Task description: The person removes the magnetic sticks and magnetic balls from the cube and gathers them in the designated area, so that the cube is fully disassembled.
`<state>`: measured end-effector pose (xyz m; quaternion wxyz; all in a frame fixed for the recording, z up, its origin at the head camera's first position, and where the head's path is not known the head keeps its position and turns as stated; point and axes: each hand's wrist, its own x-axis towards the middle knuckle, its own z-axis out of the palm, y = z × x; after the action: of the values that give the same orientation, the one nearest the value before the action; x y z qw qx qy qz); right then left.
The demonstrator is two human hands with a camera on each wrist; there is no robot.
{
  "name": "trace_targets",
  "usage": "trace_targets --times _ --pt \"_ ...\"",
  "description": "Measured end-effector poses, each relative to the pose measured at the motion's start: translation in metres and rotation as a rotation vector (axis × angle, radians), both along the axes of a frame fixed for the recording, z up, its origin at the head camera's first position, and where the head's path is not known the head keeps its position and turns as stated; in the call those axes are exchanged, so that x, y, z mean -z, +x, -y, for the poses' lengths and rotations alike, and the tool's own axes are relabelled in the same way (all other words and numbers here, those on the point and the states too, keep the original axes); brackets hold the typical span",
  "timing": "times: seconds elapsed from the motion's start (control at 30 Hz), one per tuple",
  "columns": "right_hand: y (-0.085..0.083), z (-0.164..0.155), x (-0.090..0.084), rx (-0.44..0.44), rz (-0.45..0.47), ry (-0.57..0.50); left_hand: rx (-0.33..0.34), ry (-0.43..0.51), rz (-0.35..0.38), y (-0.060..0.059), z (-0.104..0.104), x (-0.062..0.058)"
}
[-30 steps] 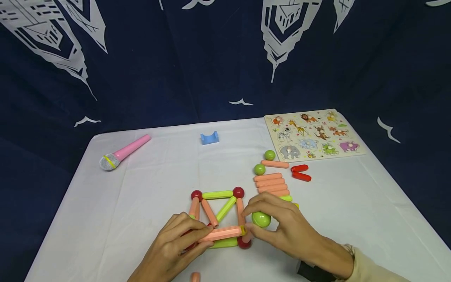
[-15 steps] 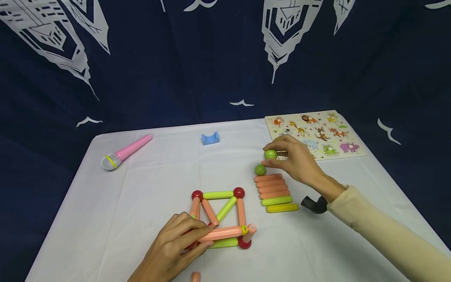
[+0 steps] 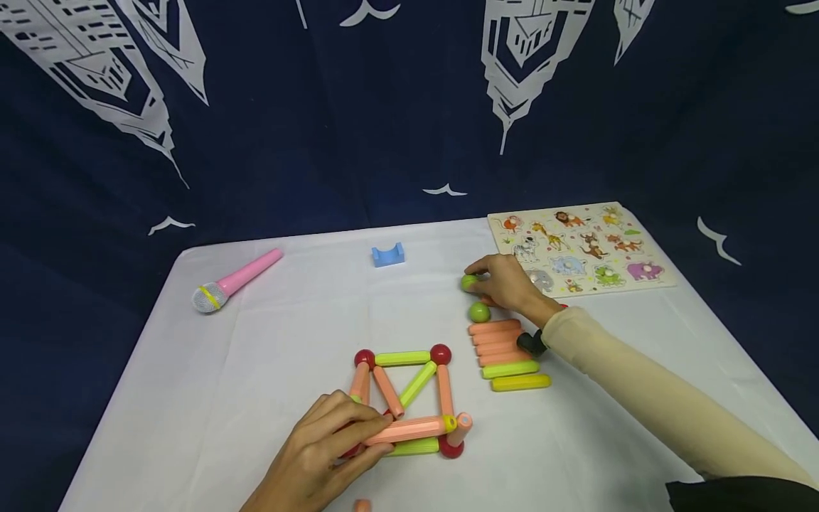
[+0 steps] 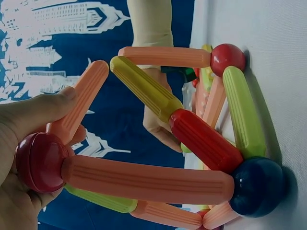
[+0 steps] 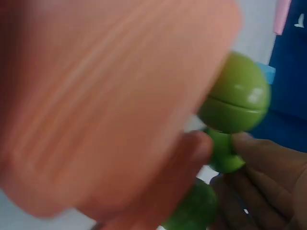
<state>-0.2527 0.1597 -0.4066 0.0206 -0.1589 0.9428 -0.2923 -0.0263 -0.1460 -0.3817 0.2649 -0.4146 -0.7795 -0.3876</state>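
Note:
My left hand [image 3: 345, 435] grips the near-left corner of a rod-and-ball frame [image 3: 409, 398], lifting an orange rod [image 3: 409, 429] off the table. In the left wrist view the thumb [image 4: 38, 110] presses a red ball [image 4: 41, 160] joined to orange rods [image 4: 148, 179], a yellow rod [image 4: 144, 86] and a red rod [image 4: 206, 141]. My right hand [image 3: 481, 277] reaches to the far side and pinches a green ball [image 3: 469, 282]. A second green ball [image 3: 479, 311] lies just in front of it. In the right wrist view the fingers [image 5: 268, 163] close round a green ball [image 5: 223, 155].
Orange rods [image 3: 495, 338], a green rod [image 3: 510, 369] and a yellow rod [image 3: 520, 382] lie in a row under my right forearm. An animal puzzle board [image 3: 582, 245] sits far right, a blue block [image 3: 388, 254] at the back, a pink microphone [image 3: 237, 279] far left.
My right hand left the frame's near-right corner, reached back to the green balls and now pinches one, shifted left. The left hand keeps its hold on the frame.

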Motion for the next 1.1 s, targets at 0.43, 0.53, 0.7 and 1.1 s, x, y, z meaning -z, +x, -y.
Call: trace_targets --times 0.43,0.53,0.7,1.1 --pt "0.061 0.007 -0.04 -0.098 0.157 -0.236 0.004 0.008 -0.012 0.0 0.0 -0.001" --pt "0.105 0.01 -0.053 -0.267 0.315 -0.401 0.004 0.014 -0.018 -0.001 0.0 -0.002" --pt "0.167 0.017 -0.061 -0.418 0.43 -0.482 0.013 0.028 -0.024 -0.001 0.0 -0.001" --pt "0.195 0.041 -0.04 -0.435 0.025 -0.43 0.024 0.048 0.001 0.001 0.002 0.0"
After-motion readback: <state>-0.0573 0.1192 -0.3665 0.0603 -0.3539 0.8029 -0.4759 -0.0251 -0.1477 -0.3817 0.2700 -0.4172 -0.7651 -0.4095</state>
